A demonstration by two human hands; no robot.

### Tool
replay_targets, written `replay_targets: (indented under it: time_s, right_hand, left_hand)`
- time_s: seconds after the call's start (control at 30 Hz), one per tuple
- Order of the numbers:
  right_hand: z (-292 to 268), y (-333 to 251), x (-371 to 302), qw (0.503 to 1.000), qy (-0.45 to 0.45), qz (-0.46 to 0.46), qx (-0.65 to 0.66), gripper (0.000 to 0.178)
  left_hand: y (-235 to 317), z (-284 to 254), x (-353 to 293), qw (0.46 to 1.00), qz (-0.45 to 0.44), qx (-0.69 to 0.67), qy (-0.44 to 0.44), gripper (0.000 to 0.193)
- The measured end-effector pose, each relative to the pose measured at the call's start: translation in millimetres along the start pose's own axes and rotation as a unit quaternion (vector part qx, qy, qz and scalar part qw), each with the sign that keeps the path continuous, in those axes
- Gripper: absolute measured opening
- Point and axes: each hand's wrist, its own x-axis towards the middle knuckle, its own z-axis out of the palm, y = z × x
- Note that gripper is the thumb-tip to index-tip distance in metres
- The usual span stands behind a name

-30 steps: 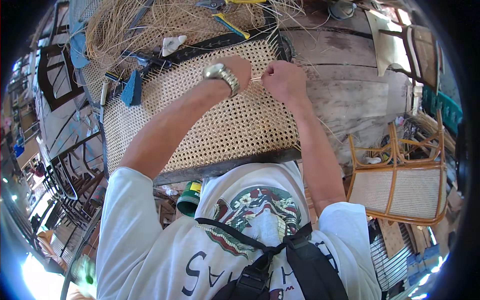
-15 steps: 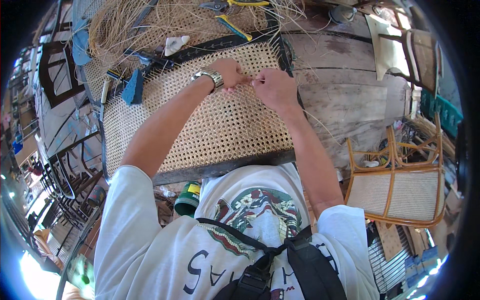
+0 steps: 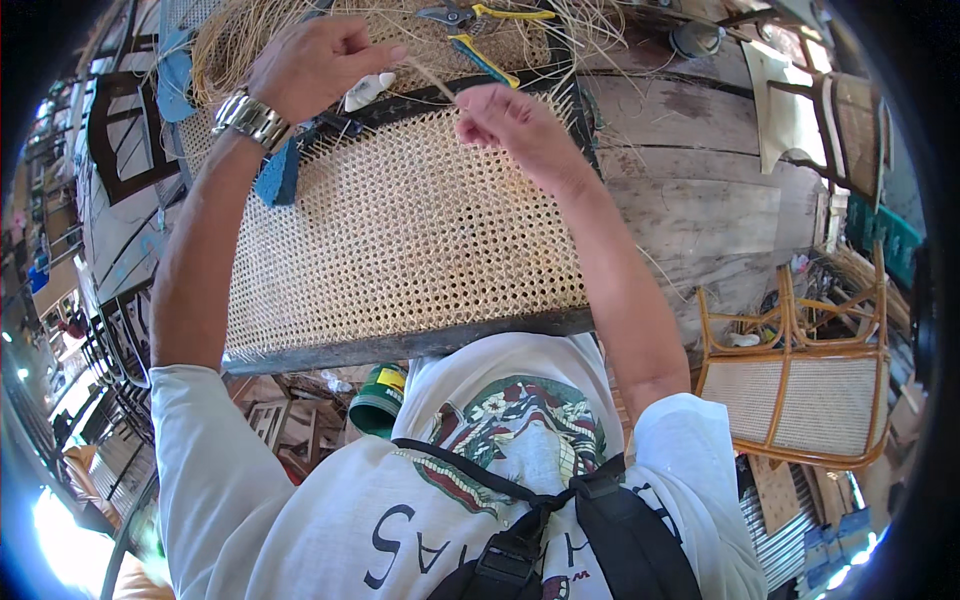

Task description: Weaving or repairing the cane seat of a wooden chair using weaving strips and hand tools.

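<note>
A thin pale cane strand [image 3: 433, 80] is stretched on a slant between my two hands, above the far side of a woven cane panel [image 3: 410, 240] in a dark wooden frame. My left hand [image 3: 318, 68], with a metal watch at its wrist, is raised at the far left and pinches one end between thumb and fingers. Lower and to the right, my right hand [image 3: 510, 122] is closed on the other end, over the panel's upper right part. A blue wedge-shaped piece [image 3: 277, 178] lies on the panel's left side, below my left wrist.
Beyond the panel lie loose cane strands [image 3: 235, 50], pruning shears [image 3: 450, 16], a yellow-and-teal handled tool [image 3: 484, 60] and a crumpled white piece [image 3: 369, 91]. A green can [image 3: 378, 398] stands below the near edge. A rattan seat [image 3: 795, 395] is at the right.
My hands were close together at the panel's weave. The left has swung up and left, and the right has shifted slightly left; the strand now spans the gap between them.
</note>
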Motion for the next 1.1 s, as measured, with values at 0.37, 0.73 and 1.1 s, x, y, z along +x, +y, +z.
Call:
replay_targets:
  time_s: [0.37,0.73,1.1]
  right_hand:
    - [-44,26,-41,0.873,0.111,0.065,-0.47,0.017]
    - [-25,3,-44,0.812,0.15,0.086,-0.557,0.016]
    - [-30,16,-41,0.82,0.157,0.108,-0.54,0.023]
  left_hand:
    - [51,132,-11,0.969,0.019,-0.049,-0.241,0.028]
    - [98,123,14,0.943,0.038,0.13,-0.305,0.029]
    - [108,147,-28,0.98,-0.008,0.042,-0.193,0.021]
